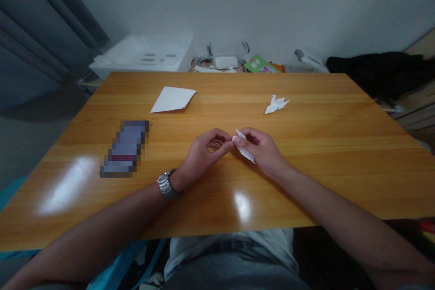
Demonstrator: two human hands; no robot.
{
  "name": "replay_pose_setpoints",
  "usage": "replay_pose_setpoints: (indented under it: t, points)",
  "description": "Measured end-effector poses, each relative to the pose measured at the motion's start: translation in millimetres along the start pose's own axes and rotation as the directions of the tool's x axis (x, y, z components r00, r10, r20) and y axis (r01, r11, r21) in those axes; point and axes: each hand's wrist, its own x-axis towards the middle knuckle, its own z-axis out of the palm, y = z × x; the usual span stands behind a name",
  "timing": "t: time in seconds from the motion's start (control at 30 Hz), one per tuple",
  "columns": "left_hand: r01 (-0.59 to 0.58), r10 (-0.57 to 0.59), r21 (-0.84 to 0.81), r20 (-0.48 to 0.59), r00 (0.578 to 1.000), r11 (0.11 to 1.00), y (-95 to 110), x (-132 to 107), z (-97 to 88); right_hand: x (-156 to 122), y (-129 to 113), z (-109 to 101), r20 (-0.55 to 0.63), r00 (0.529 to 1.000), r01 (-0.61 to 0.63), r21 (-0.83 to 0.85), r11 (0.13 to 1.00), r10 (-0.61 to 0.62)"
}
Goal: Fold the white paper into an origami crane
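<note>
Both my hands meet over the middle of the wooden table (306,181), pinching a small folded white paper piece (245,149). My left hand (204,154), with a metal watch on the wrist, grips the paper's upper tip between thumb and fingers. My right hand (263,149) curls round the narrow folded body, whose lower point sticks out below the fingers. A finished folded paper figure (276,104) lies further back on the right. A flat white paper sheet (173,99) lies at the back left.
A blurred rectangular object (124,148) lies on the table's left side. Behind the table's far edge stand a white box (146,52), small items and a green packet (260,64) by the wall. Dark cloth (380,70) sits at the right; a curtain hangs left.
</note>
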Motion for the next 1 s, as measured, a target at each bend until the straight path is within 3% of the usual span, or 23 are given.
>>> replay_pose_setpoints:
  t: [0.27,1.0]
  points:
    - [0.01,-0.009,0.008,-0.013,1.0,1.0,-3.3,1.4,-2.9,1.0,1.8,0.3,0.036,0.999,-0.004,0.047,0.999,0.002]
    - [-0.036,0.035,0.059,0.019,0.999,0.998,-7.6,1.0,-4.4,-1.8,-3.8,-3.3,0.096,0.995,0.044,-0.223,0.974,-0.023]
